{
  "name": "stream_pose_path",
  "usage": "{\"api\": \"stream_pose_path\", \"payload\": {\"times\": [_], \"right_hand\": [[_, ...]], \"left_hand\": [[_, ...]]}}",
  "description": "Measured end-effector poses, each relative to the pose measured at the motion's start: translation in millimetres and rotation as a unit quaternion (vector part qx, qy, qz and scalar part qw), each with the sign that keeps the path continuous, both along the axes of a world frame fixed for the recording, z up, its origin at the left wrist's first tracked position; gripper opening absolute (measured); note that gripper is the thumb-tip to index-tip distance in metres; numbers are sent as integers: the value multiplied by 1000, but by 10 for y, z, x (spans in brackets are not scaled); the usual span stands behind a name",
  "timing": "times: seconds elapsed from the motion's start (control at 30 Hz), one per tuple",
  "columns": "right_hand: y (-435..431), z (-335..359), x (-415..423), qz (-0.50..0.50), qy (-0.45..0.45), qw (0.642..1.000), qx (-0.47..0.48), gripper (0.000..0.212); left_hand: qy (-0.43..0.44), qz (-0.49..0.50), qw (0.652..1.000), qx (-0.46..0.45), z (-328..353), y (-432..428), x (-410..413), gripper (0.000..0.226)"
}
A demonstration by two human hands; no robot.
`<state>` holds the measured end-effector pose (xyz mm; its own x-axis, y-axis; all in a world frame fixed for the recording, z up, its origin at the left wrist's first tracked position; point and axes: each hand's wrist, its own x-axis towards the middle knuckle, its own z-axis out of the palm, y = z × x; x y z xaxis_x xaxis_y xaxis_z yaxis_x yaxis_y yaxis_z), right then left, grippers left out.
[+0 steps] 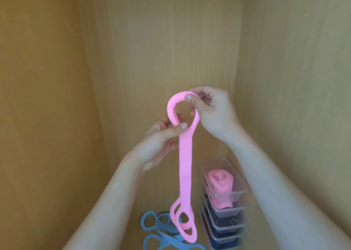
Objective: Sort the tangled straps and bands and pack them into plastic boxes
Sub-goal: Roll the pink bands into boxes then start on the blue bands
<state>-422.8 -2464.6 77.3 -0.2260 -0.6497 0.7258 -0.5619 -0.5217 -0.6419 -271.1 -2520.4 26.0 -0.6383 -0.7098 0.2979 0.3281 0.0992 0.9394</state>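
Observation:
A long pink rubber band (185,166) with loop handles hangs in the air in front of me. My right hand (210,111) pinches the top of its upper loop between thumb and fingers. My left hand (165,139) pinches the strap just below that loop. The band's lower loops dangle near the floor. A rolled pink band (221,183) lies in the top clear plastic box (241,191) at the lower right. Blue bands (161,230) with loop handles lie on the floor below.
The top box sits on a stack of clear plastic boxes (226,225) holding dark bands. Wooden walls (161,40) close in at the back, left and right, forming a narrow cabinet-like space.

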Motion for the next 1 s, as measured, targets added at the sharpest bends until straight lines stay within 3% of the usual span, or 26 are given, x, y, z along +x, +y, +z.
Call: {"api": "stream_pose_path", "payload": {"times": [0.07, 0.17, 0.27, 0.37, 0.43, 0.5, 0.57, 0.67, 0.8, 0.9, 1.0], "right_hand": [[-16, 80, -19, -5, -10, 1000, -9, 20], [-58, 211, -67, -20, -36, 999, -22, 24], [-159, 284, -153, -45, -54, 997, -22, 17], [-340, 202, -323, -103, -66, 992, 13, 9], [-439, 37, -480, -149, -108, 982, 53, 8], [-478, -211, -616, -184, -156, 963, 120, 22], [-470, -511, -690, -197, -177, 943, 202, 30], [-374, -962, -669, -158, -187, 918, 313, 19], [-139, -1454, -538, -16, -231, 870, 436, 26], [46, -1675, -403, 56, -243, 852, 461, 20], [136, -1774, -335, 84, -268, 872, 400, 21]], "left_hand": [[-57, 2, 998, -3, -171, 5, -6, 56], [-128, 3, 991, -28, -406, 31, -23, 38], [-148, -11, 988, -40, -539, 62, -22, 20], [-143, -6, 988, -64, -536, 105, 21, 15], [-114, 20, 992, -51, -484, 121, 52, 31], [-82, 38, 995, -45, -404, 124, 76, 55], [-65, 23, 996, -61, -289, 153, 82, 63], [-53, 5, 995, -82, -98, 183, 95, 46], [-63, 11, 994, -92, 106, 190, 122, 15], [-84, 14, 992, -90, 151, 195, 112, 11], [-87, 13, 995, -53, 143, 197, 99, 11]]}}
